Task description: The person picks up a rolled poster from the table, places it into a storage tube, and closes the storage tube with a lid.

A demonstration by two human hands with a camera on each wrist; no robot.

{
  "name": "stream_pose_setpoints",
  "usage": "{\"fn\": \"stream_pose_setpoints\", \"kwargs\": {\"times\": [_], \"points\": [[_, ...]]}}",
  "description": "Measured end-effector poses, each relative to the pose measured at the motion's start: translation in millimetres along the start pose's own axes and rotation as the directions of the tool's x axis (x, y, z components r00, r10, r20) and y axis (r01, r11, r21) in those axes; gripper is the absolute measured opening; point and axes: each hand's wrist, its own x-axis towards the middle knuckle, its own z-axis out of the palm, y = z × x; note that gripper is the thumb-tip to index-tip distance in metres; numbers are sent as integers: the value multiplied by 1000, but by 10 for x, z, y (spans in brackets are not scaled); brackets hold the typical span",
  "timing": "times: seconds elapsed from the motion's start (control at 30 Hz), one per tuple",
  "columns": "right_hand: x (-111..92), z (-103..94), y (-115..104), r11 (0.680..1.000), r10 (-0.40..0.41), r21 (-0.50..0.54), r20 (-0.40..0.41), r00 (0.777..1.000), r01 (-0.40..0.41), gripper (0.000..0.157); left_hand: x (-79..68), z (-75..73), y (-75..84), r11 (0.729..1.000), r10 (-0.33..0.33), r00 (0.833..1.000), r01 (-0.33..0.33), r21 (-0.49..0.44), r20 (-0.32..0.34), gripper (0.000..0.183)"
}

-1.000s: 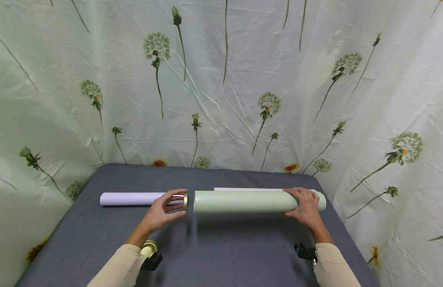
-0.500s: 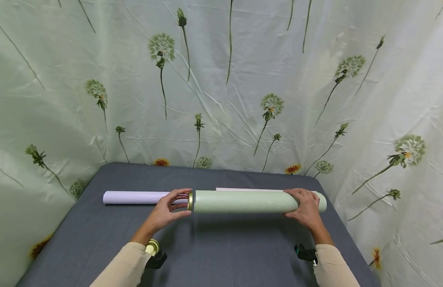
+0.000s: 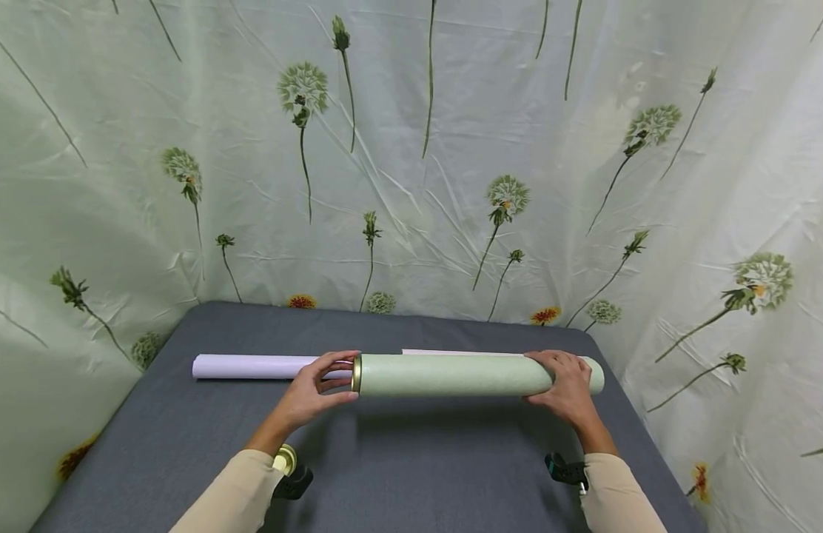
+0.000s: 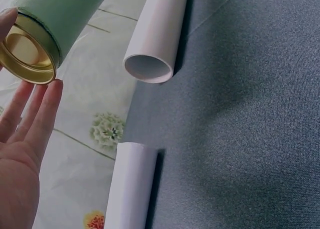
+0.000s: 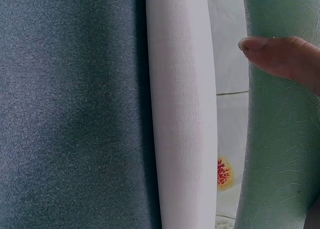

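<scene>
A long pale green cardboard tube (image 3: 451,374) is held level above the table. Near its right end my right hand (image 3: 566,385) grips it, thumb below and fingers over the top. At the other end, my left hand (image 3: 308,392) pinches the rim of a round gold metal cap (image 4: 30,51) between thumb and fingertips. The cap sits against the tube's left end, and its recessed outer face shows in the left wrist view. In the right wrist view, the thumb (image 5: 280,56) lies across the green tube wall.
Behind the left hand lies a lilac paper roll (image 3: 252,366) on the grey cloth-covered table (image 3: 438,466). A pinkish-white hollow roll (image 4: 155,34) lies behind the green tube. Another gold cap (image 3: 286,459) rests by the left wrist. A flower-print curtain (image 3: 411,185) hangs behind.
My left hand has moved right with the gold cap, closing the gap to the green tube's left end. The right hand keeps its grip with little movement.
</scene>
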Motion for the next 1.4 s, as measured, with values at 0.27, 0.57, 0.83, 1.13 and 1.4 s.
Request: {"fn": "stream_pose_setpoints", "kwargs": {"times": [0.27, 0.57, 0.83, 1.13, 1.4], "points": [[8, 18, -5, 1000, -13, 7, -3, 1000, 13, 70, 0, 13, 15, 1000, 2, 1000, -2, -30, 10, 67], [10, 33, -23, 1000, -1, -2, 0, 1000, 1, 70, -8, 43, 20, 999, 4, 1000, -4, -42, -17, 67], [20, -23, -39, 1000, -20, -9, -3, 1000, 20, 72, -12, 75, -30, 999, 41, 999, -41, -13, -29, 63], [26, -10, -61, 1000, -8, 5, -3, 1000, 8, 70, -7, 99, -36, 998, 47, 995, -51, -39, -82, 60], [-8, 6, -52, 999, -30, -14, -30, 999, 29, 72, -1, 155, -55, 998, 47, 990, -51, -22, -134, 59]]}}
